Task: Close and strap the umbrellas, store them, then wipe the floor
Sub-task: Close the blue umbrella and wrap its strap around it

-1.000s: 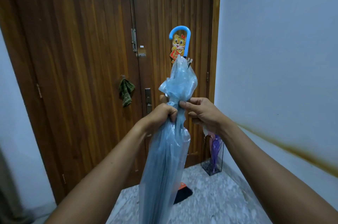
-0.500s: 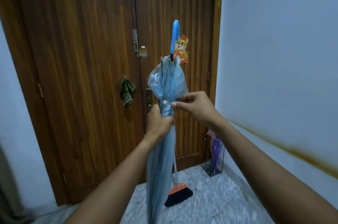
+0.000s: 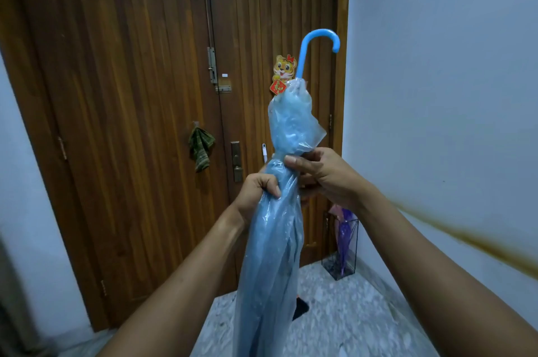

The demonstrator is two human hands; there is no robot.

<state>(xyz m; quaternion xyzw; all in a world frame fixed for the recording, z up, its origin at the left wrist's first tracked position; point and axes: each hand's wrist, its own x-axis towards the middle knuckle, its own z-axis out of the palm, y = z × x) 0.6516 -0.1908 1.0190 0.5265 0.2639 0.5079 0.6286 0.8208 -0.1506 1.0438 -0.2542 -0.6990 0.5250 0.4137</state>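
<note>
Strapping step. Translucent blue plastic umbrella (image 3: 273,240) held upright before the wooden door, hook handle up. Left hand (image 3: 256,190) fisted tight around gathered canopy; right hand (image 3: 323,176) pinching its cinched neck. Next: fasten strap, then wire stand (image 3: 340,249) in floor's right corner.

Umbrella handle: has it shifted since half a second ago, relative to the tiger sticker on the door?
Yes. The umbrella handle now sits right of the tiger sticker, hook showing side-on; before it stood just left of it.
</note>
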